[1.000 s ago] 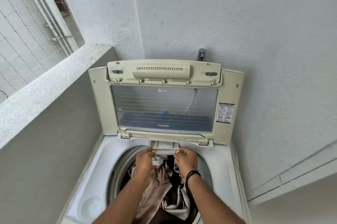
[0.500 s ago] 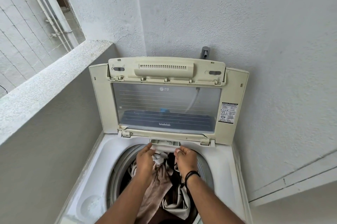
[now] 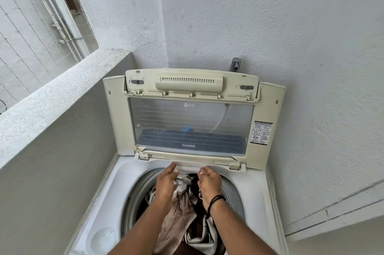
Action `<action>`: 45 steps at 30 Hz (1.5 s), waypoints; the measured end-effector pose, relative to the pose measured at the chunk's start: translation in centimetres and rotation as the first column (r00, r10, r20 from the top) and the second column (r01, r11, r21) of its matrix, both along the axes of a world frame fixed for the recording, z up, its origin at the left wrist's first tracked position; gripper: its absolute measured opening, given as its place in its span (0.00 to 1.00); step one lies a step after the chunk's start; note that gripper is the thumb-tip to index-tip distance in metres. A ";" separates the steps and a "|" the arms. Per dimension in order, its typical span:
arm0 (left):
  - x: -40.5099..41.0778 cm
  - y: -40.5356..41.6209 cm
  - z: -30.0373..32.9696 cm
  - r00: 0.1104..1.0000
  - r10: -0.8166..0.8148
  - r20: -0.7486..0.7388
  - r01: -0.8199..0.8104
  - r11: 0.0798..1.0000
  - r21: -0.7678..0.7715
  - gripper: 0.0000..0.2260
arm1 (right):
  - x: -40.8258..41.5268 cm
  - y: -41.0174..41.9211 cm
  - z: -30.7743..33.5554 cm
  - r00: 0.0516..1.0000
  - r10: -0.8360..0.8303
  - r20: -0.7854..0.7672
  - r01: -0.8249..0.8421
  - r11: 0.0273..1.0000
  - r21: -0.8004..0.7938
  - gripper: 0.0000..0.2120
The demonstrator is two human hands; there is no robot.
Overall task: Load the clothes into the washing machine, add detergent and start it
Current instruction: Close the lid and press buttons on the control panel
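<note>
White top-loading washing machine [image 3: 108, 202]: cream plastic lid [image 3: 116, 117] raised upright against the wall, folded at its hinge, with a clear window panel carrying a reversed logo and a printed label at its right edge. Grey round drum opening [image 3: 133, 198] exposed and loaded. Mixed clothes [image 3: 178, 217]: a tan-pink garment on top toward the left, a pale cream satin-like piece to the right, dark brown fabric between and below them, and a white crumpled piece at the rear. Small white plastic detergent drawer [image 3: 190, 166]: at the rear rim of the opening, below the lid hinge, almost flush with the rim.
</note>
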State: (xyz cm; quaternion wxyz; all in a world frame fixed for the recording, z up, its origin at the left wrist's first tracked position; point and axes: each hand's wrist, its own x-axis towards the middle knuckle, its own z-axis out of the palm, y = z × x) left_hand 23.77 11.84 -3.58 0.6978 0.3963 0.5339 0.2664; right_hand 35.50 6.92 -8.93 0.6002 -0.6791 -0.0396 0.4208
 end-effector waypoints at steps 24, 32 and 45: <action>2.6 14.9 22.2 0.684 0.275 -0.676 0.667 0.141 0.732 0.40 | 10.1 3.8 28.3 0.253 -0.095 0.963 -0.195 0.970 0.147 0.18; 2.8 15.1 22.4 0.621 0.259 -0.740 0.727 0.164 0.667 0.36 | 10.7 4.5 26.0 0.031 0.201 0.979 -0.183 0.964 -0.192 0.34; -2.0 9.6 22.1 0.706 0.360 -0.610 0.642 0.040 0.766 0.31 | 6.5 -1.0 27.7 -0.323 0.243 0.915 0.005 0.967 -0.255 0.30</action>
